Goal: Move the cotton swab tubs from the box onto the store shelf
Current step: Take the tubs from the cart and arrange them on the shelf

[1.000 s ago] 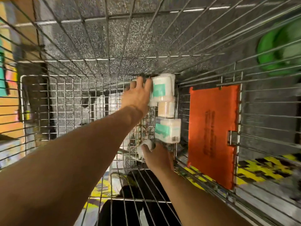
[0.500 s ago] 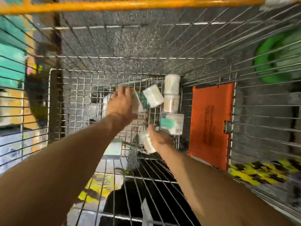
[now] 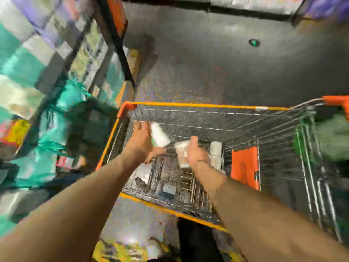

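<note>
My left hand (image 3: pixel 141 143) holds a white cotton swab tub with a teal label (image 3: pixel 159 136) above the wire shopping cart (image 3: pixel 207 106). My right hand (image 3: pixel 195 153) grips a second, clear tub of swabs (image 3: pixel 181 153), tilted on its side. Two more tubs (image 3: pixel 216 153) remain stacked against the cart's inner wire wall, just right of my right hand. The store shelf (image 3: pixel 56 63) runs along the left, blurred, with teal and white packages.
An orange plastic flap (image 3: pixel 244 168) hangs inside the cart to the right of the tubs. Another cart with an orange handle (image 3: pixel 336 101) and a green item (image 3: pixel 330 140) stands at the right. Grey speckled floor (image 3: pixel 207 63) lies beyond the cart.
Both hands have lifted a tub each up out of the cart's bottom. The view has swung up and back, bringing the cart rim, floor and shelf into sight.
</note>
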